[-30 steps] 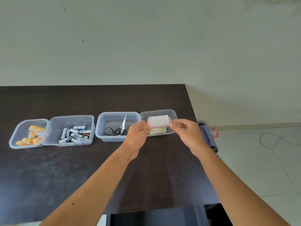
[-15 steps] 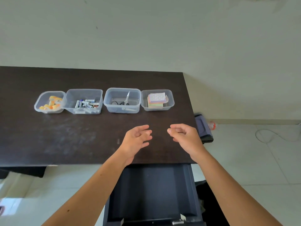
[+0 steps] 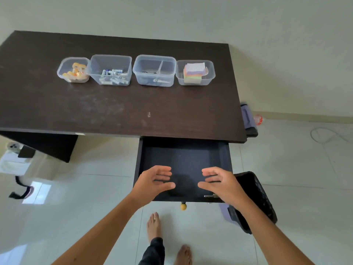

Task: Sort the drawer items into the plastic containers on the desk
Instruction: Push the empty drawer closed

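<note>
Our left hand [image 3: 152, 181] hangs spread and empty over the near left part of the drawer [image 3: 183, 161], palm turned inward. Our right hand [image 3: 221, 185] mirrors it just across the gap, fingers equally loose, holding nothing. Below and between the hands the drawer floor looks bare; by our right wrist a small metal piece, perhaps the lock, sits at the front edge, and we cannot tell whether it is loose.

Well beyond our fingertips, on the desk [image 3: 114, 111], the tubs stand in a row. Far to the left of our grip are the tape rolls [image 3: 75, 72]: light, stiff rings, best pinched through the hole or across the rim. Next, the batteries [image 3: 112, 76]: dense, smooth, apt to roll, so we would take them across the barrel. Straight ahead, the scissors [image 3: 157, 73]: rigid, pointed, best held by the closed blades or handles. Ahead of our right hand, the notes [image 3: 193, 72]: a soft paper stack, gripped by opposite edges so the sheets do not fan.

We judge the sorting about done.
</note>
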A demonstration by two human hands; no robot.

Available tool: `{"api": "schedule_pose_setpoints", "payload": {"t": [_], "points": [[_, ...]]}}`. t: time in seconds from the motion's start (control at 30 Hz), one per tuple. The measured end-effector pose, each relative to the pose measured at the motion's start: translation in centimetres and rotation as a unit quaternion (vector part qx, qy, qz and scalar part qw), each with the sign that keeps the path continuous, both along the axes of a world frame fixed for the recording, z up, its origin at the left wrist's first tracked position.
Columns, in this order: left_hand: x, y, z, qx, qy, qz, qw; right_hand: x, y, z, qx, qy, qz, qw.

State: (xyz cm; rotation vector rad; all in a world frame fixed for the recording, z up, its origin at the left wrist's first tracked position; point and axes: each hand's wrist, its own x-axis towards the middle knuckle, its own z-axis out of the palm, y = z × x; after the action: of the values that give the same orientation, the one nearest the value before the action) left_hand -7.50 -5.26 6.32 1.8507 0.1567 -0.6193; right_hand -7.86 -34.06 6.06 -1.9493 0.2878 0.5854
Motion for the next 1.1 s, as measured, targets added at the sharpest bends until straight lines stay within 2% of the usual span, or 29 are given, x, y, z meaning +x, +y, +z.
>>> {"api": "schedule_pose_setpoints", "payload": {"t": [0.1, 0.27, 0.43, 0.73, 0.8, 1.1], "points": [[-2.9, 1.3, -1.7, 0.044, -0.009, -0.009, 0.999, -3.0, -0.3, -1.9, -0.004, 0.009, 0.047, 0.999], [-5.2, 2.5, -3.7, 0.147, -0.1, -0.068, 0.982, -5.3, -0.3, -3.6, -0.07, -0.075, 0.096, 0.99], [-5.4, 3.3, -5.3, 0.16, -0.17, -0.043, 0.972, -5.5, -0.1, -5.3, -0.116, -0.191, 0.096, 0.97], [-4.9, 3.6, -5.9, 0.177, -0.299, -0.087, 0.933, -5.8, 0.4, -6.1, -0.139, -0.288, 0.099, 0.942], [-3.7, 3.9, -5.8, 0.176, -0.322, -0.066, 0.928, -4.8, 1.0, -5.8, -0.14, -0.31, 0.086, 0.936], [3.7, 2.9, -5.9, 0.162, -0.313, 0.002, 0.936, 2.6, 1.4, -5.9, -0.134, -0.356, 0.046, 0.924]]}}
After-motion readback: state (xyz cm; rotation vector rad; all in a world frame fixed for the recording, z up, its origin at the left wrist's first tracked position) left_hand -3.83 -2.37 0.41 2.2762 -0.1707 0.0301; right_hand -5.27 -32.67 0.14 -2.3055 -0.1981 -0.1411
